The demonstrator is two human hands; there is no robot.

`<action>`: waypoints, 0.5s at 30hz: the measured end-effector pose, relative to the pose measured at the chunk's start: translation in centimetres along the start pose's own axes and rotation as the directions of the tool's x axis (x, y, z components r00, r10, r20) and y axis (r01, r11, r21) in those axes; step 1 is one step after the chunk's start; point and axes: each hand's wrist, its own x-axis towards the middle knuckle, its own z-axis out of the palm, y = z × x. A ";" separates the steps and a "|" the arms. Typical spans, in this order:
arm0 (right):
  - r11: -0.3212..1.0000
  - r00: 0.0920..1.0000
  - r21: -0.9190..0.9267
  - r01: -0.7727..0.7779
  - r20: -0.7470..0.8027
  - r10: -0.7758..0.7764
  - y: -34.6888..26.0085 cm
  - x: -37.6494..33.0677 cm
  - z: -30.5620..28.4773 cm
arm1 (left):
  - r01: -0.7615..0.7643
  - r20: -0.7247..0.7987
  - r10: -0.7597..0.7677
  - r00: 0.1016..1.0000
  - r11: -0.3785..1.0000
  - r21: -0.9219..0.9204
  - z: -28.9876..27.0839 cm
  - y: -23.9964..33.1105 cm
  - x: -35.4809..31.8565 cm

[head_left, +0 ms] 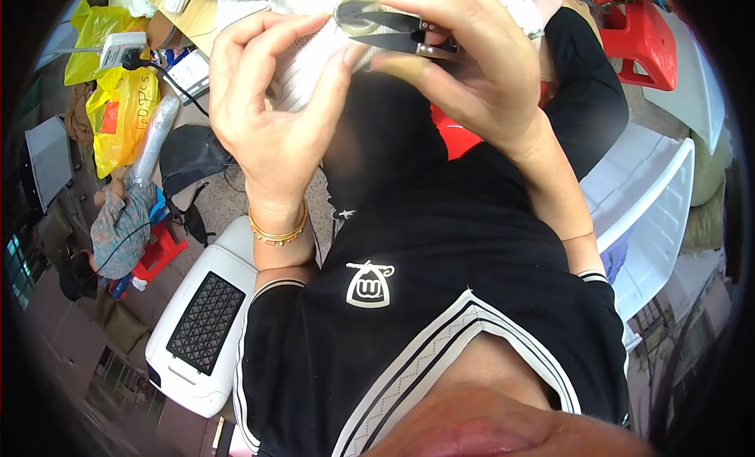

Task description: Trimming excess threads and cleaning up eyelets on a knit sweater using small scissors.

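Observation:
At the top of the head view, my right hand (480,71) is closed on a pair of dark thread snips (393,42), thumb and fingers on either side. The two blades point left and stand apart. My left hand (275,103) is closed in a loose pinch at the blade tips, its index finger and thumb reaching toward a small round pale-rimmed piece (355,16). I cannot make out what that piece is or how firmly it is held. White knitted fabric (303,71) lies behind and below both hands.
A wooden table edge (193,16) and a white power adapter with a black cord (124,52) are at the far left. Yellow bags (118,119) hang below. A white lidded bin (208,323) stands left, a white crate (645,213) right, a red stool (641,44) far right. Another person (122,229) sits left.

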 end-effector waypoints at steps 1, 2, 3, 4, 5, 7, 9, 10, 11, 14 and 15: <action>1.000 1.000 0.001 0.001 0.002 -0.001 0.2 0.1 0.1 | 0.025 0.005 -0.025 1.000 1.000 0.000 0.0 0.0 0.2; 1.000 1.000 0.020 0.020 -0.005 -0.020 0.5 0.2 0.2 | 0.053 0.011 -0.053 0.999 0.998 -0.039 0.0 0.1 0.3; 0.998 0.999 0.040 0.038 -0.013 -0.037 0.9 0.3 0.4 | 0.054 0.011 -0.053 0.999 0.998 -0.038 -0.1 0.2 0.4; 0.999 1.000 0.042 0.020 -0.002 -0.020 1.5 0.2 0.4 | 0.105 0.028 -0.103 0.994 0.993 -0.060 -0.1 0.4 0.5; 0.999 1.000 0.042 0.021 -0.003 -0.020 1.6 0.3 0.5 | 0.155 0.046 -0.152 0.987 0.985 -0.082 -0.1 0.4 0.6; 0.998 1.000 0.058 0.023 -0.023 -0.022 1.8 0.6 0.6 | 0.139 0.043 -0.136 0.990 0.988 -0.061 -0.1 0.5 0.7; 0.998 1.000 0.053 0.018 -0.014 -0.018 2.2 0.5 0.7 | 0.117 0.044 -0.115 0.992 0.992 -0.042 0.0 0.5 0.7; 0.997 0.998 0.069 0.040 -0.046 -0.037 2.2 0.6 1.0 | 0.123 0.041 -0.121 0.992 0.991 -0.049 0.1 0.5 0.7; 0.994 0.995 0.085 0.063 -0.078 -0.057 2.2 0.7 1.2 | 0.128 0.038 -0.126 0.991 0.990 -0.057 0.2 0.5 0.8; 0.998 0.995 0.061 0.033 -0.098 -0.027 3.1 0.6 1.4 | 0.111 0.024 -0.110 0.994 0.990 -0.088 0.5 0.2 0.9; 0.998 0.993 0.056 0.034 -0.111 -0.028 4.0 0.6 1.9 | 0.112 0.014 -0.111 0.994 0.989 -0.097 0.8 0.3 1.0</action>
